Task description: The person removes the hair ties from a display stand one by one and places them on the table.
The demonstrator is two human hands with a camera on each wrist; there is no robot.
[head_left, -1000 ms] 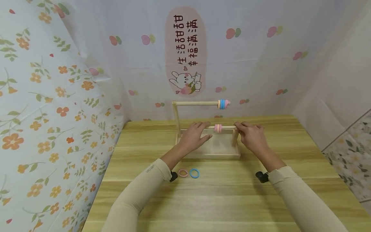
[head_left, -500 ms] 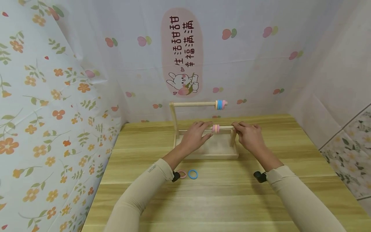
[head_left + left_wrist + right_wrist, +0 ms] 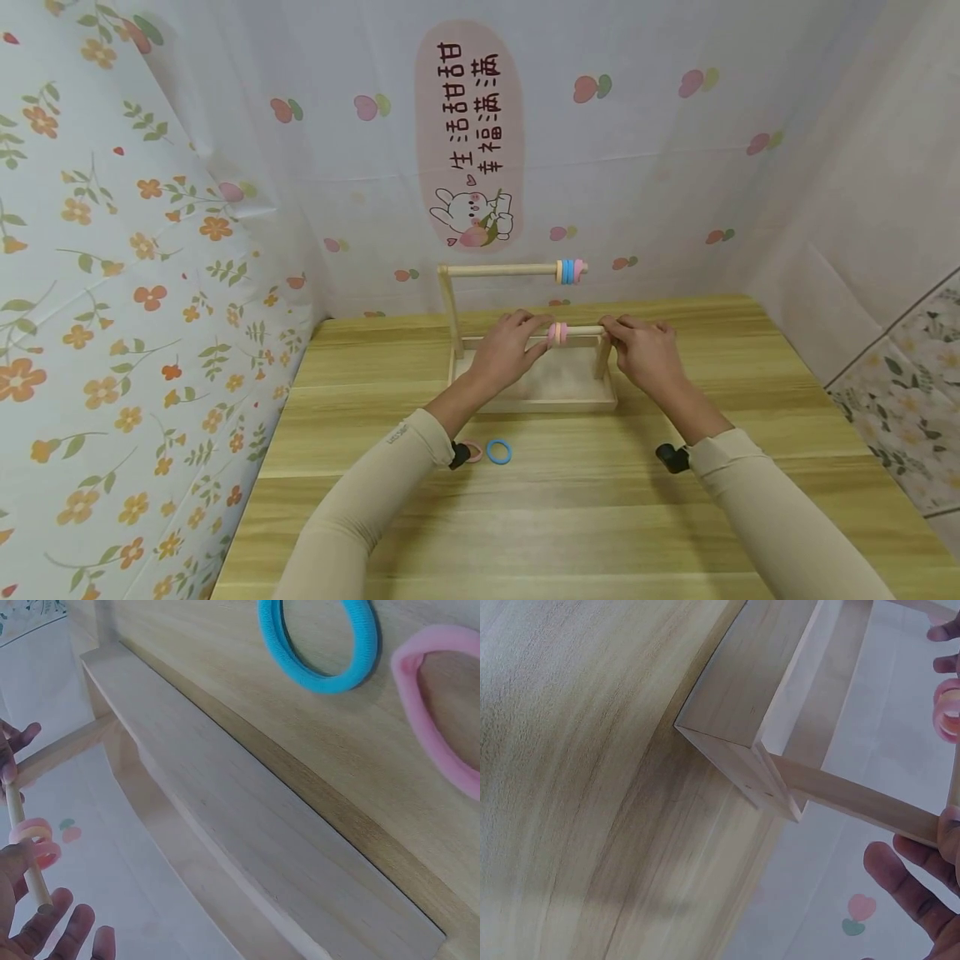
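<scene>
A wooden rack with two bars stands on the table. On its lower bar (image 3: 585, 331) sit pink and peach hair ties (image 3: 557, 333), bunched together. My left hand (image 3: 504, 354) has thumb and index fingertips at these ties, pinching them from the left; the other fingers are spread in the left wrist view. My right hand (image 3: 648, 354) grips the joint where the lower bar meets its right post (image 3: 885, 810). Several yellow, blue and pink hair ties (image 3: 568, 272) hang near the free end of the upper bar (image 3: 498, 270).
A blue hair tie (image 3: 498, 452) and a pink hair tie (image 3: 427, 712) lie on the table (image 3: 570, 517) before the rack's tray (image 3: 547, 407). The pink one is partly covered by the left wrist's black camera (image 3: 460, 455). A printed curtain (image 3: 637, 167) hangs behind.
My left fingertips have moved right along the lower bar, closing the small gap to the hair ties. The right hand keeps its grip on the rack. The head view has shifted slightly.
</scene>
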